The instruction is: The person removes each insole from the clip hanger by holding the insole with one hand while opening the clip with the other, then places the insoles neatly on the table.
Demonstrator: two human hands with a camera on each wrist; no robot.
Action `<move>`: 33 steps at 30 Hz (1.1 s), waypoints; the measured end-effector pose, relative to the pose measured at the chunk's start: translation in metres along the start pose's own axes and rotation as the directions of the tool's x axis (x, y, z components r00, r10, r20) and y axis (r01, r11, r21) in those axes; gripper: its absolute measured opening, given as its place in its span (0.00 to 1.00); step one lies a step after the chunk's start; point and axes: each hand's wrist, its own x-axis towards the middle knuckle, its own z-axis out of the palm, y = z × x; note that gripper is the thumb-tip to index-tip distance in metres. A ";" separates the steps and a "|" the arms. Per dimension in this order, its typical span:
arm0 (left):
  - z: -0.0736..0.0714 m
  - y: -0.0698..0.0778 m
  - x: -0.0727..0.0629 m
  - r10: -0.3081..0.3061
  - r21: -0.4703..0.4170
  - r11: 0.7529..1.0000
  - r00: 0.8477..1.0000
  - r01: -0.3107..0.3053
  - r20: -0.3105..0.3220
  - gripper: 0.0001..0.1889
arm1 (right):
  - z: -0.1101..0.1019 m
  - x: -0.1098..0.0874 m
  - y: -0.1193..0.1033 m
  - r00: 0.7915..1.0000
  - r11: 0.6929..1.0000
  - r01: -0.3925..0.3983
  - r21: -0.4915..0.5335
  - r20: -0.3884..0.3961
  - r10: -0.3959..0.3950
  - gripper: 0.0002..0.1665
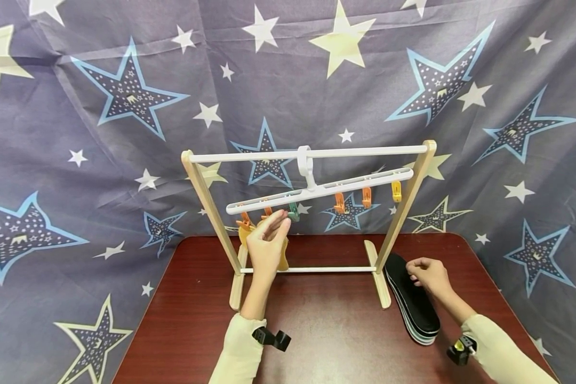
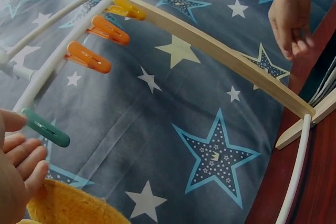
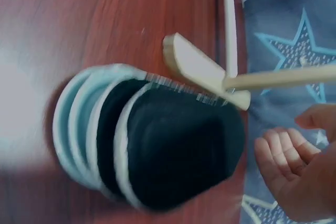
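My left hand [image 1: 267, 242] is raised under the lower end of a tilted white clip hanger [image 1: 273, 201]. Its fingertips are right at a green clip [image 1: 293, 212], seen in the left wrist view with the thumb overlapping the clip's near end. Behind that hand hangs a fuzzy yellow-orange piece [image 2: 73, 205], mostly hidden, below two orange clips [image 1: 244, 218]. My right hand [image 1: 429, 276] hovers by the far end of a stack of shoe insoles [image 1: 415, 301], black on top and pale blue below. In the right wrist view its fingers are loosely bent and hold nothing.
A wooden rack [image 1: 400, 213] with a white top bar [image 1: 365, 152] bears the hanger and stands on the reddish-brown table [image 1: 317, 320]. Two orange clips [image 1: 367, 197] and a yellow clip [image 1: 396, 191] hang on the hanger's higher right side. A star-patterned cloth [image 1: 278, 80] hangs behind.
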 end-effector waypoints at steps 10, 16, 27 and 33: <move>-0.013 0.003 -0.006 0.118 0.066 0.992 0.957 -0.104 -0.266 0.08 | 0.025 -0.003 -0.037 0.979 0.973 0.160 0.169 0.096 -0.178 0.15; -0.021 0.011 -0.004 0.097 0.087 0.994 0.935 -0.071 -0.341 0.08 | 0.038 -0.002 -0.061 0.958 0.944 0.210 0.256 0.137 -0.251 0.16; -0.031 0.017 -0.001 0.045 0.093 0.995 0.969 -0.023 -0.242 0.09 | 0.068 0.008 -0.095 0.942 0.931 0.223 0.290 0.180 -0.282 0.15; -0.031 0.022 0.002 -0.023 0.152 0.987 0.976 0.057 -0.216 0.12 | 0.082 0.007 -0.116 0.934 0.915 0.238 0.325 0.182 -0.308 0.15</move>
